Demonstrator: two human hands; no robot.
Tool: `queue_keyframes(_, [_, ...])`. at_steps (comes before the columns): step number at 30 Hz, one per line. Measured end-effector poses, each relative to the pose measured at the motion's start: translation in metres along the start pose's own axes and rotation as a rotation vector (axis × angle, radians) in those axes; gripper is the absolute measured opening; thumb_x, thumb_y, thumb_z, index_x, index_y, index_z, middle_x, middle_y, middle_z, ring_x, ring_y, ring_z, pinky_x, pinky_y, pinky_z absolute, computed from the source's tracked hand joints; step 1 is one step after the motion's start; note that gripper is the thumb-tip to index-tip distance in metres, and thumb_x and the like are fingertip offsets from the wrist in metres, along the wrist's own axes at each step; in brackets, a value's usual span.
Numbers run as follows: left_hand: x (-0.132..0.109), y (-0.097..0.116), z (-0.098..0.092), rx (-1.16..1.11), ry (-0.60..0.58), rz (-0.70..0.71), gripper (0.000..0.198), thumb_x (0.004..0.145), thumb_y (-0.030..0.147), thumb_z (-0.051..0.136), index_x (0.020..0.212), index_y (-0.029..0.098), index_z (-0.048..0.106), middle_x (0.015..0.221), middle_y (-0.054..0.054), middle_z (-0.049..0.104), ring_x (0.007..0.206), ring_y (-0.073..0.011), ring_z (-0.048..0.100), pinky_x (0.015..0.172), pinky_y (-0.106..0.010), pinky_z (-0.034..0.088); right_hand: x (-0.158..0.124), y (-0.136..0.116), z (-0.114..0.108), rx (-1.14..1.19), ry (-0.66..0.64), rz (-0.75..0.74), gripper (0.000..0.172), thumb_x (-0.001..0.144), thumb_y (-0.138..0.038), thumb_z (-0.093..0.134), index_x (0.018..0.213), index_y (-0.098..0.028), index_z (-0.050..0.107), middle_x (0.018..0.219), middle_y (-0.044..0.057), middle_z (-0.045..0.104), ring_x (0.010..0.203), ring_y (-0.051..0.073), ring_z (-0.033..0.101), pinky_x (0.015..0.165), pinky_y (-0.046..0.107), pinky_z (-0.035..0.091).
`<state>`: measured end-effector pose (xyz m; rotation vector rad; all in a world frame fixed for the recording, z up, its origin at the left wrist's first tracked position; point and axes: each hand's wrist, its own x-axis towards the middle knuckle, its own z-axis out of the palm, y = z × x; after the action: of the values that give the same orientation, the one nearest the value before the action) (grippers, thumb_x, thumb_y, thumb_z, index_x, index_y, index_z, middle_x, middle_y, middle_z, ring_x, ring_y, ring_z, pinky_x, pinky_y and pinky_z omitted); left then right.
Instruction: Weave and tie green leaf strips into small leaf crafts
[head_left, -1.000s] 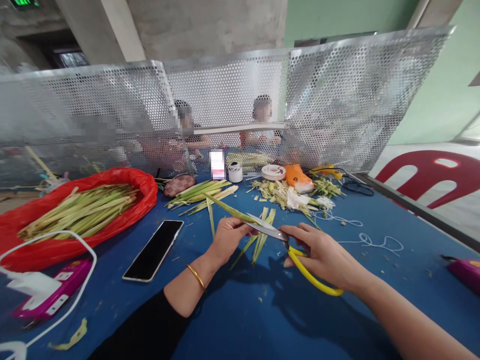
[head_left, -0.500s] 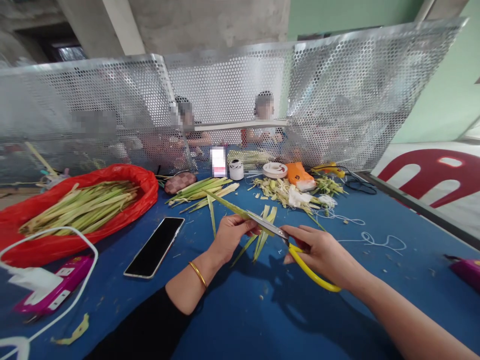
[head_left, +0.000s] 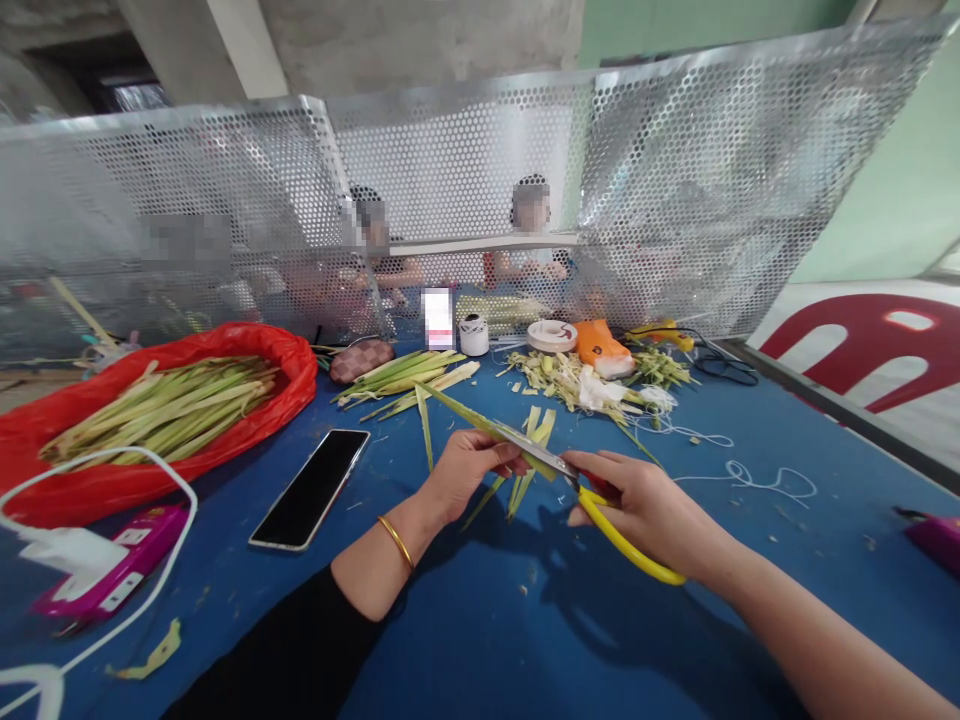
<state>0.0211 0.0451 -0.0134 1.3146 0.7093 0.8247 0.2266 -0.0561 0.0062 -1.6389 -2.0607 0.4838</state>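
Observation:
My left hand (head_left: 469,472) pinches a long green leaf strip (head_left: 457,408), whose tip points up and to the left. The yellow-handled scissors (head_left: 630,545) are in my right hand (head_left: 637,500), with their blades lying along the strip beside my left fingertips. Below the blades, several cut leaf pieces (head_left: 521,490) rest on the blue table (head_left: 480,640). Another narrow strip (head_left: 425,430) lies just behind my left hand.
At left are a red bag (head_left: 300,385) of leaves, a phone (head_left: 311,490) and a purple power strip (head_left: 120,570) with a white cable. Leaf scraps (head_left: 555,378), tape (head_left: 552,336) and string (head_left: 772,482) lie right. People sit behind a perforated metal screen (head_left: 457,150).
The view has shifted very slightly. Both hands keep their hold, and the strip and scissors have barely moved.

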Motion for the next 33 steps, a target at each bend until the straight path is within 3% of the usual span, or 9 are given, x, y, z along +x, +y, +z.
queue_keyframes(7, [0.000,0.005,-0.005,0.013,-0.004,-0.008,0.024,0.069,0.033,0.075,0.084,0.014,0.075,0.076,-0.007,0.072,0.075,-0.0181,0.066,0.066,-0.026,0.051,0.003,0.004,0.007,-0.022,0.022,-0.024,0.035,0.085,-0.041,0.059,0.115,-0.024,0.061,0.073,-0.001,0.053,0.060,0.014,0.052,0.058,0.026,0.040])
queue_keyframes(11, [0.002,0.011,-0.012,-0.112,0.102,0.043,0.026,0.068,0.026,0.074,0.091,0.015,0.072,0.087,-0.006,0.072,0.080,-0.0189,0.067,0.067,-0.028,0.054,0.003,0.005,0.007,-0.072,0.044,-0.018,0.040,0.085,-0.043,0.059,0.119,-0.024,0.060,0.072,-0.001,0.052,0.058,0.014,0.051,0.055,0.026,0.039])
queue_keyframes(16, [0.005,0.012,-0.012,-0.197,0.214,0.120,0.020,0.065,0.024,0.077,0.080,0.014,0.067,0.074,-0.003,0.071,0.065,-0.0147,0.067,0.063,-0.026,0.055,0.002,0.005,0.005,-0.098,0.059,-0.006,0.040,0.085,-0.046,0.058,0.119,-0.025,0.060,0.072,-0.001,0.051,0.058,0.015,0.051,0.055,0.026,0.040])
queue_keyframes(26, [0.006,0.010,-0.006,-0.271,0.313,0.060,0.028,0.052,0.020,0.085,0.073,0.014,0.066,0.065,0.000,0.069,0.060,-0.0133,0.066,0.061,-0.024,0.056,0.001,0.000,0.007,-0.147,0.106,0.034,0.044,0.083,-0.048,0.058,0.122,-0.026,0.057,0.084,0.001,0.057,0.061,0.016,0.055,0.056,0.029,0.041])
queue_keyframes(33, [0.004,0.009,-0.002,-0.262,0.271,-0.004,0.026,0.053,0.021,0.085,0.072,0.014,0.068,0.066,-0.001,0.069,0.061,-0.0128,0.066,0.064,-0.025,0.055,0.000,0.002,0.007,-0.150,0.111,0.000,0.044,0.084,-0.047,0.055,0.123,-0.024,0.057,0.084,0.003,0.060,0.061,0.016,0.057,0.055,0.028,0.042])
